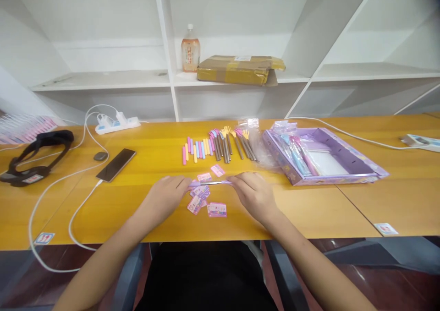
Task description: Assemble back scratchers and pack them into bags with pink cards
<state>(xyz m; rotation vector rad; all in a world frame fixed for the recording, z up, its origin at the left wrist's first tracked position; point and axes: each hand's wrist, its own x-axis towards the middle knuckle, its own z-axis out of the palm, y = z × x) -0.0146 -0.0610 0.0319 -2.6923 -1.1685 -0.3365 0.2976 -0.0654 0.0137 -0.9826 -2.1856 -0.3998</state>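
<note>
Between my two hands a small back scratcher [211, 182] is held level over the table, its metal rod bare in the middle with purple at both ends. My left hand [167, 193] is closed around one purple end. The other end is gripped by my right hand [254, 195], fingers wrapped over it. Small pink printed cards [217, 210] lie scattered beneath the rod. Behind it, several pastel handles [195, 151] lie in a row. Beside them is a bunch of metal rods with pink, purple and yellow claw heads [226, 141].
To the right, a purple display box [343, 179] holds bagged back scratchers [300, 157], with clear plastic bags [256, 144] beside it. A phone [118, 165] on a white cable, a power strip [117, 125] and a black head strap [37, 157] occupy the left.
</note>
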